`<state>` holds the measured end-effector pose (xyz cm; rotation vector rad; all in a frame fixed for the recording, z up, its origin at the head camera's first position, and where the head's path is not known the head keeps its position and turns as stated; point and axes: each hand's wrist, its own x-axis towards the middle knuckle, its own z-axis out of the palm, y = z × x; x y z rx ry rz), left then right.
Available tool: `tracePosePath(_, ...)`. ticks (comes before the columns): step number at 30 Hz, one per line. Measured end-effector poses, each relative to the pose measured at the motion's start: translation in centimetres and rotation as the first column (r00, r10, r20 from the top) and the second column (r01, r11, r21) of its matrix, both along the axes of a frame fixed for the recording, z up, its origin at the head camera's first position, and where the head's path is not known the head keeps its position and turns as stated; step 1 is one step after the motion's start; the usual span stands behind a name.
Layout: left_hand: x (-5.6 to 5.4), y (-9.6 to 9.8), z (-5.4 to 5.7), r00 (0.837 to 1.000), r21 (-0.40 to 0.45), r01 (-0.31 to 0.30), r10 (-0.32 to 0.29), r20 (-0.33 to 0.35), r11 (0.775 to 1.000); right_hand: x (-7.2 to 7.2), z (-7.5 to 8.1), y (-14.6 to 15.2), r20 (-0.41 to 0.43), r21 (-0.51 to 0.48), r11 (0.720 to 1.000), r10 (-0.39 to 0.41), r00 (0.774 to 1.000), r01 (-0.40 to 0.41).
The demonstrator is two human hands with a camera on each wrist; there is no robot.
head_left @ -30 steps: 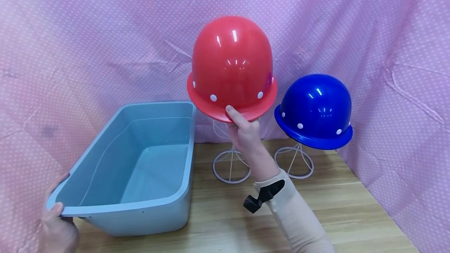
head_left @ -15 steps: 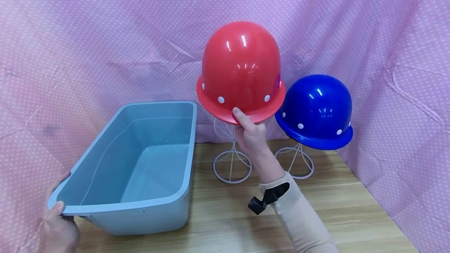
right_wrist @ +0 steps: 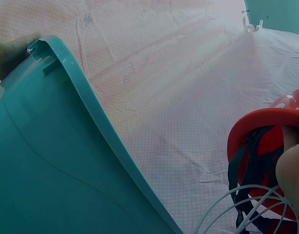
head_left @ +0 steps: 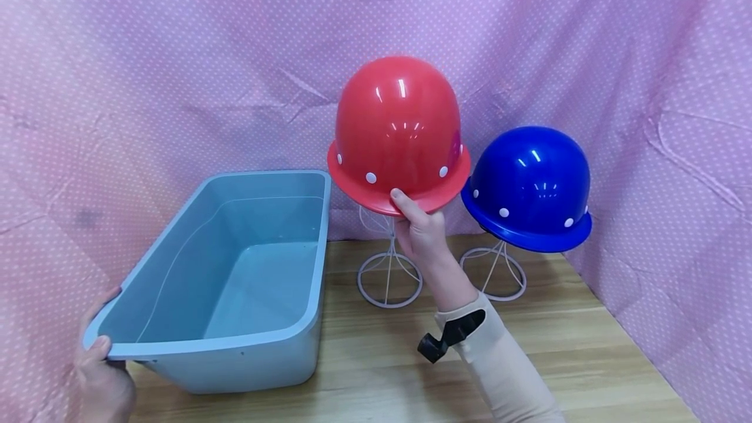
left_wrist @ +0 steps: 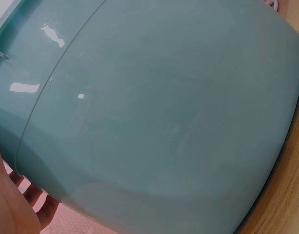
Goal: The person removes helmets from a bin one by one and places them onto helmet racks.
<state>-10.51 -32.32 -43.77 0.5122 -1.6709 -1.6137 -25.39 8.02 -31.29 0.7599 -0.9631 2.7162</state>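
My right hand (head_left: 420, 230) grips the front brim of a red hard hat (head_left: 399, 129), thumb on top and fingers beneath. The hat is over a white wire stand (head_left: 390, 279), whose top it hides in the head view. Dark straps (right_wrist: 251, 161) show inside the hat in the right wrist view, close to the stand's wires. My left hand (head_left: 106, 371) holds the near left corner of a blue-grey plastic tub (head_left: 235, 347), thumb over the rim and fingers around the outside. Nothing lies in the tub.
A blue hard hat (head_left: 531, 181) sits tilted on a second wire stand (head_left: 493, 273) just right of the red one. Wooden tabletop (head_left: 376, 358) lies under everything. Pink dotted cloth (head_left: 235, 51) hangs behind and along both sides.
The red hard hat first shifted right, then came down and slightly left in my right hand, toward the wire stand. My left hand stays on the tub's corner.
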Motion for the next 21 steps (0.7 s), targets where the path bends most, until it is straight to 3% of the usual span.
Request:
tracePosePath(11, -0.1, 0.0, -0.1, 1.000, 0.014, -0.002, 0.002, -0.011, 1.000, 0.0, -0.9, 0.4, 0.039, 0.024, 1.000, 0.011, 0.999, -0.012)
tracePosePath(21, -0.4, 0.1, -0.1, 0.998, 0.045, 0.013, -0.010, -0.064, 0.999, 0.2, -1.6, 0.3, 0.078, 0.032, 0.999, -0.015, 0.997, 0.013)
